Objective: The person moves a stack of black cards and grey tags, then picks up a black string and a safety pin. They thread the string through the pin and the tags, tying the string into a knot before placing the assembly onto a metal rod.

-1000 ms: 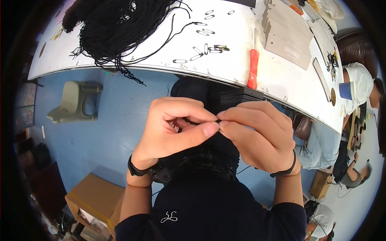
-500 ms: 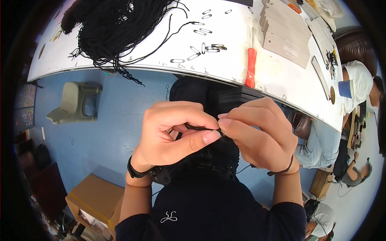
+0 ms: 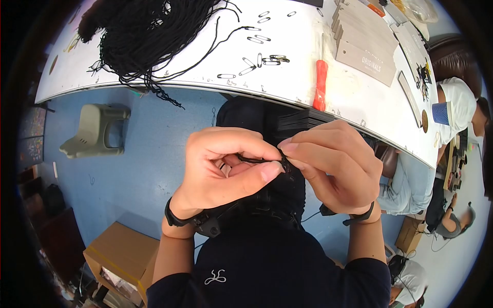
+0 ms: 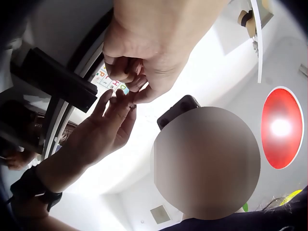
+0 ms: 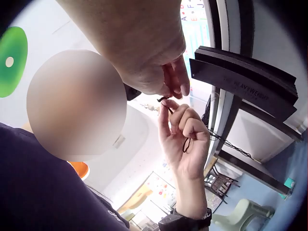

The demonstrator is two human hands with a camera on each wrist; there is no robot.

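Note:
In the head view both hands meet in front of my chest. My left hand pinches a thin black cord between thumb and forefinger, and the cord curls back into its palm. My right hand pinches the same cord at its end, fingertip to fingertip with the left. The right wrist view shows the cord looped over the left hand's curled fingers. In the left wrist view the two hands touch at a small dark end of the cord. A stack of black tags lies just behind the hands.
The white table carries a heap of black cords, scattered safety pins, a red-handled tool and cardboard tags. A grey stool and a cardboard box stand on the blue floor. Other people sit at the right.
My right hand has turned, its wrist dropping and its fingertips rising over the left thumb. The hands stay together on the cord, a little higher than half a second ago.

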